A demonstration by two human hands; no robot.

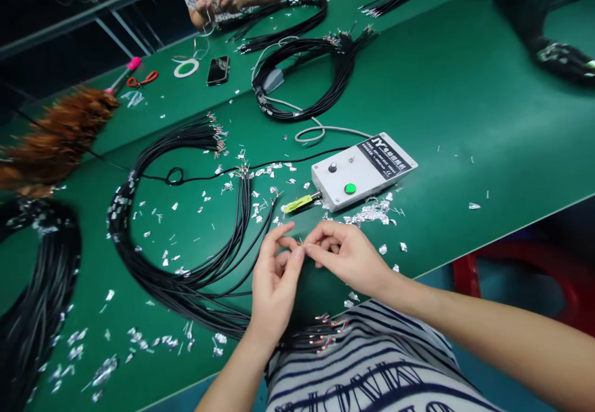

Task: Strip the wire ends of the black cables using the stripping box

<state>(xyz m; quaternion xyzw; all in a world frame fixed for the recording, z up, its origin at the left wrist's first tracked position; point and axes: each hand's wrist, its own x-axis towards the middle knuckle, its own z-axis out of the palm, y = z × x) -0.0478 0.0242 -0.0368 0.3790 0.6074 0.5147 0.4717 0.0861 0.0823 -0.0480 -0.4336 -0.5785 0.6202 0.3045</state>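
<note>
My left hand (279, 269) and my right hand (341, 251) meet in front of me, both closed in a pinch. Between their fingertips are the thin stripped wire ends (300, 244) of a cable; most of that cable is hidden behind my left hand. A large looped bundle of black cables (153, 282) lies to the left, and some of its coloured ends (325, 331) rest near my lap. Just beyond my hands stands a white control box (362, 170) with a green button, a knob and a yellow-green tip (300, 204) pointing left.
Foil scraps (372, 210) litter the green table (465, 139). Farther back lie another cable coil (302, 111), a phone (218, 70), a tape roll (186, 68), red-handled scissors (142, 78) and a brown duster (60, 133). Across the table, a person's hands (223, 0) hold something thin. A red stool (525, 263) stands right.
</note>
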